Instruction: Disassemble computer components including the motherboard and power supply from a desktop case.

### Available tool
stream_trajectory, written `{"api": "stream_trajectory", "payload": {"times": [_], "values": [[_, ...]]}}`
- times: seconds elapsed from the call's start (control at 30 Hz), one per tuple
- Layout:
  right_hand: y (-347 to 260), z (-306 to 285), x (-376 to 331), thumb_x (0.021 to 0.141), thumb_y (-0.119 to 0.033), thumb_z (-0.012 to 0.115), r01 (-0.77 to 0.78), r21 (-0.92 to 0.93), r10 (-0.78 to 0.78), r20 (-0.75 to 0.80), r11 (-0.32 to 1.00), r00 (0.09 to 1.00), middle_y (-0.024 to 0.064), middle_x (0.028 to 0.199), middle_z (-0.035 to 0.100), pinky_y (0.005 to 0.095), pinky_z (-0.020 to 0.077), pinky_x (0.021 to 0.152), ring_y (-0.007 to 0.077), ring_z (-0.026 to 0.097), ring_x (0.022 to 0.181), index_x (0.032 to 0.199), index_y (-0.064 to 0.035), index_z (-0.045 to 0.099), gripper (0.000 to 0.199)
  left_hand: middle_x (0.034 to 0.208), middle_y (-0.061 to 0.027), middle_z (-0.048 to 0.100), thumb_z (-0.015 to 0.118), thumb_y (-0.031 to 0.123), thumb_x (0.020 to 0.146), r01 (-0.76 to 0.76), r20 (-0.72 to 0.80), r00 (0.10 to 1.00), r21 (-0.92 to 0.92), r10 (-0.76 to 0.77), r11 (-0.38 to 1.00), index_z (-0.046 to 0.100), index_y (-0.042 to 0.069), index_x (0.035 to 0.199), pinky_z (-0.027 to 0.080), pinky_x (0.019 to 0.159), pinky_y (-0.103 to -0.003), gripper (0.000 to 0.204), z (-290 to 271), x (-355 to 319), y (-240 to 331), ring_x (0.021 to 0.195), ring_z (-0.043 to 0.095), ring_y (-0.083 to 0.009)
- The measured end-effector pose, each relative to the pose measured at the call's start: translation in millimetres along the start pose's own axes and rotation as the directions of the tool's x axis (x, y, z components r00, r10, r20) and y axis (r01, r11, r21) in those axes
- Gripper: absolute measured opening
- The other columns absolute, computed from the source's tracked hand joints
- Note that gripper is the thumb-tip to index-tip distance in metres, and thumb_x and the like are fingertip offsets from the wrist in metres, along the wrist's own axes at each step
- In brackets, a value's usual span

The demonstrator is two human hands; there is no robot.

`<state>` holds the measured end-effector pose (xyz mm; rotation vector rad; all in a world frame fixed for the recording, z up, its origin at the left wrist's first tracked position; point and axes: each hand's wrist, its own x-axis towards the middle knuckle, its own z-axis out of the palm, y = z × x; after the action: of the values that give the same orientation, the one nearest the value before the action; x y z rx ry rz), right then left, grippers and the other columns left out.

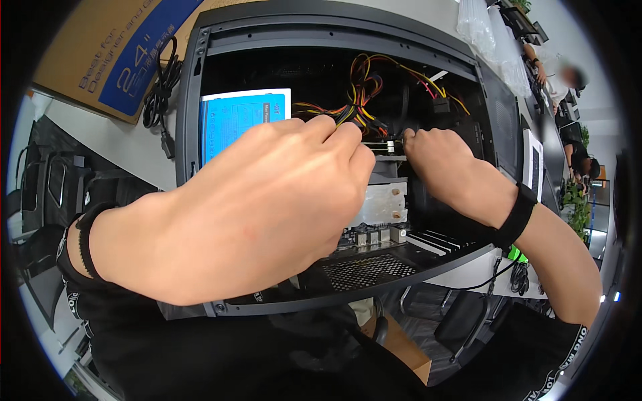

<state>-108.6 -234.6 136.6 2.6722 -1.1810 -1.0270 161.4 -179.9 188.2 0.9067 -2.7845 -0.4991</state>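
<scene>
An open black computer case (334,19) lies on its side in front of me, and both my hands reach into it. My left hand (287,190) is closed over the middle of the case, its fingertips hidden under the knuckles beside a bundle of red, yellow and black cables (361,107). Opposite it, my right hand (449,167) is curled with thumb and fingers pressed together, close to a small white connector (391,146). What either hand pinches cannot be made out. Below them show a silvery metal block (384,204) and the motherboard's port blocks (374,237).
A power supply with a blue label (244,123) sits in the case's left end. Beyond that lie a coiled black power cord (160,100) and a brown and blue cardboard box (100,67). Clear plastic wrap (491,40) and another person (555,87) are at the far right.
</scene>
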Motion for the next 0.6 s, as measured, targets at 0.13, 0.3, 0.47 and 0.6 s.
{"api": "stream_trajectory", "payload": {"times": [0.13,0.3,0.47,0.6], "values": [[-0.2,-3.5,2.0,0.080,0.000,0.070,-0.045,-0.037,0.046,0.010,0.998,0.999,0.0169,0.090,0.073,0.0395,0.0600,0.071,0.0323,0.075,0.084,0.111,0.0060,0.061,0.032,0.097,-0.0130,0.058,0.086,0.008,0.067,0.065,-0.019,0.998,-0.005,-0.065,0.998,0.060,-0.004,0.113,0.054,0.075,-0.041,0.054,2.4,1.3,4.0,0.090,0.062,-0.0313],[13.3,-7.4,-2.4,0.081,0.003,0.067,-0.001,-0.075,-0.004,-0.074,0.997,0.997,0.0169,0.091,0.073,0.0402,0.0599,0.071,0.0322,0.075,0.083,0.125,0.0105,0.060,0.045,0.099,-0.0120,0.057,0.085,0.007,0.066,0.087,-0.020,0.996,0.013,-0.087,0.996,0.059,-0.003,0.113,0.055,0.073,-0.040,0.055,7.8,3.2,2.5,0.090,0.062,-0.0304],[16.2,-5.2,-1.1,0.083,0.003,0.065,-0.014,-0.039,0.015,0.031,0.999,0.999,0.0170,0.092,0.072,0.0413,0.0593,0.071,0.0318,0.074,0.084,0.127,0.0110,0.059,0.046,0.099,-0.0112,0.057,0.084,0.007,0.065,0.075,-0.018,0.997,0.019,-0.075,0.997,0.060,-0.003,0.113,0.055,0.073,-0.040,0.055,7.3,7.3,4.7,0.089,0.063,-0.0300],[18.1,-11.7,2.0,0.082,0.002,0.065,-0.045,-0.092,0.048,0.027,0.995,0.998,0.0167,0.095,0.072,0.0405,0.0586,0.072,0.0317,0.073,0.087,0.128,0.0091,0.059,0.047,0.096,-0.0119,0.058,0.085,0.010,0.064,0.062,-0.092,0.994,-0.041,-0.066,0.997,0.062,-0.003,0.110,0.055,0.075,-0.040,0.052,1.0,11.0,3.2,0.089,0.064,-0.0307]]}}
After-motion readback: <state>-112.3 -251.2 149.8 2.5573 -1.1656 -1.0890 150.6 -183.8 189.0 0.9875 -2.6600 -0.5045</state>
